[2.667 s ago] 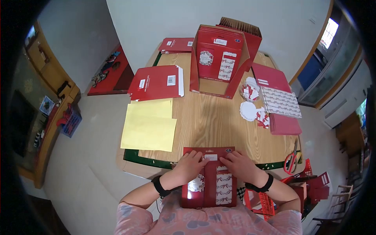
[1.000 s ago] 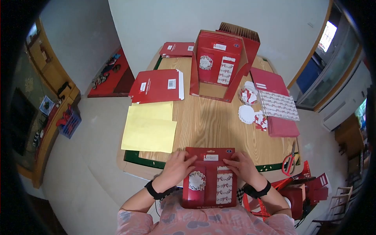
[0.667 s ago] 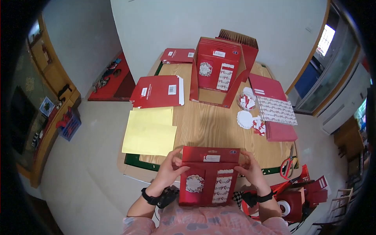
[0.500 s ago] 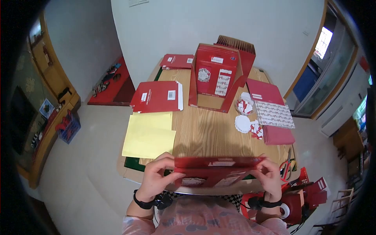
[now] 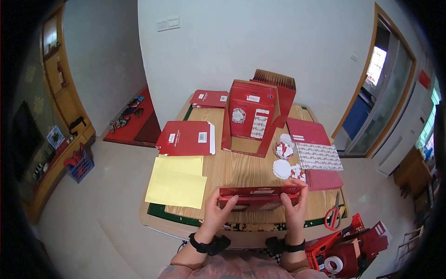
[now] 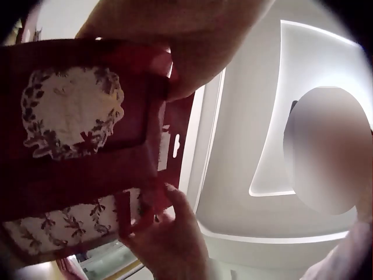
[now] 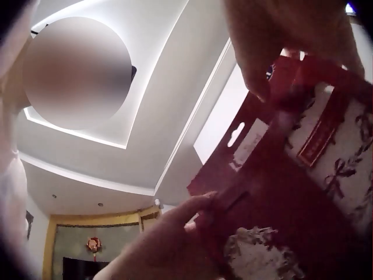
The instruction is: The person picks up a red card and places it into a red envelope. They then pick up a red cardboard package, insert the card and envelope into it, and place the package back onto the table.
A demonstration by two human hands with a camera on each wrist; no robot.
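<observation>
A red printed packet [image 5: 258, 202], seen nearly edge-on in the head view, is held upright above the table's near edge. My left hand [image 5: 217, 211] grips its left side, thumb on the near face. On the right side my right hand [image 5: 295, 209] pinches it the same way. The left wrist view shows the packet's face [image 6: 76, 169] with a round wreath print and a patterned strip. A hanging hole and a white label [image 7: 250, 146] appear on its top flap in the right wrist view.
Behind stands a red display box [image 5: 246, 149] of similar packets. Yellow sheets [image 5: 176, 181] and red sleeves [image 5: 186, 138] lie left; patterned card [image 5: 319, 156], white round tags [image 5: 281, 169] and scissors [image 5: 332, 218] lie right. A red basket [image 5: 320, 249] stands low right.
The packet, earlier lying face-up near the body, has been raised and tilted nearly edge-on, and has moved forward over the table edge with both hands gripping its sides. The head view has tilted up.
</observation>
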